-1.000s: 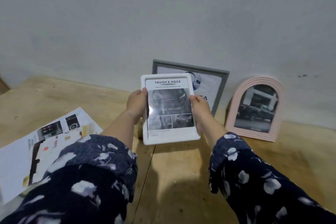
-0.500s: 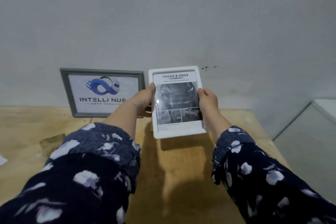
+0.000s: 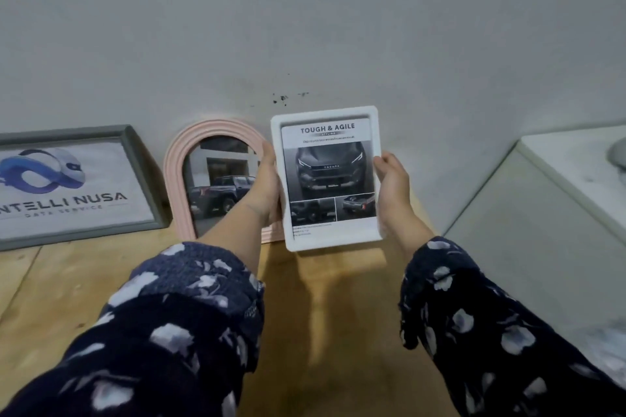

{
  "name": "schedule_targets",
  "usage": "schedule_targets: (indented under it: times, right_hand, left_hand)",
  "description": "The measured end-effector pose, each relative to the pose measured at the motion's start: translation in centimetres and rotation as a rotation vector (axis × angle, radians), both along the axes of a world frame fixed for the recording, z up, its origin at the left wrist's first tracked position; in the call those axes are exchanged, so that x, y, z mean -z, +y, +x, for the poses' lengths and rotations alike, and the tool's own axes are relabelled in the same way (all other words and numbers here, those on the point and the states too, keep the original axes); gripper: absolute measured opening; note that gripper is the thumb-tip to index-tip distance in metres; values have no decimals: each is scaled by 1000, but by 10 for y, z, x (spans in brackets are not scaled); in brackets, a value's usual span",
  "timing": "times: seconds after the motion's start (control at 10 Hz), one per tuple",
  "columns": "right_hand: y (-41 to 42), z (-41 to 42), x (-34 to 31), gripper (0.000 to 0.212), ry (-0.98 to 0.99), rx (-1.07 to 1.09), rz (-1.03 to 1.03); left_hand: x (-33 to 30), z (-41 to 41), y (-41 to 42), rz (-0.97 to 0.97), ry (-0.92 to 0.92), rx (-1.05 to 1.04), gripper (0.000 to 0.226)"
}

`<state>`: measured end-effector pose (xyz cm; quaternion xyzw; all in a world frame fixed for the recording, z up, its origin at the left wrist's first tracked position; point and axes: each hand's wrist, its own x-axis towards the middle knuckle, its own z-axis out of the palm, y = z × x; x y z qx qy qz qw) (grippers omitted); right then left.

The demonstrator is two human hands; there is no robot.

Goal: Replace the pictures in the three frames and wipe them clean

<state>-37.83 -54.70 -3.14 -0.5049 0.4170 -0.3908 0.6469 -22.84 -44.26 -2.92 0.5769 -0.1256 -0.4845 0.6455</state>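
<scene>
Gripped at both side edges, the white frame (image 3: 327, 179) is being held upright by the left hand (image 3: 267, 186) and right hand (image 3: 393, 184) above the wooden table (image 3: 321, 298), just beside the pink arched frame (image 3: 189, 159) and near the grey frame (image 3: 132, 159).

Wooden tabletop against a grey wall, white unit at three o'clock

The wooden tabletop (image 3: 325, 308) of pale planks fills the lower frame, with a seam running at eight o'clock. Behind it rises a plain grey wall (image 3: 305, 17), marked by small dark specks (image 3: 283, 98) near centre. A white cabinet (image 3: 528, 240) with a pale top stands beside the table at three o'clock.
</scene>
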Motion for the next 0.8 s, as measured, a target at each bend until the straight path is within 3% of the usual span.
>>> schedule_targets:
  times: [0.4, 0.6, 0.7, 0.8]
  right_hand:
    - [-48, -25, 54, 25, 19, -11, 45]
    - [-50, -31, 60, 39, 74, -86, 32]
    - [-48, -37, 63, 66, 136, -165, 90]
    - [-15, -57, 64, 72, 430, -179, -28]
  left_hand:
    - [50, -28, -63, 48, -90, -98, 83]
    - [57, -25, -61, 245, -207, -82, 104]
    - [57, -28, -55, 280, -341, -172, 92]
    - [52, -49, -22, 246, -534, -229, 67]
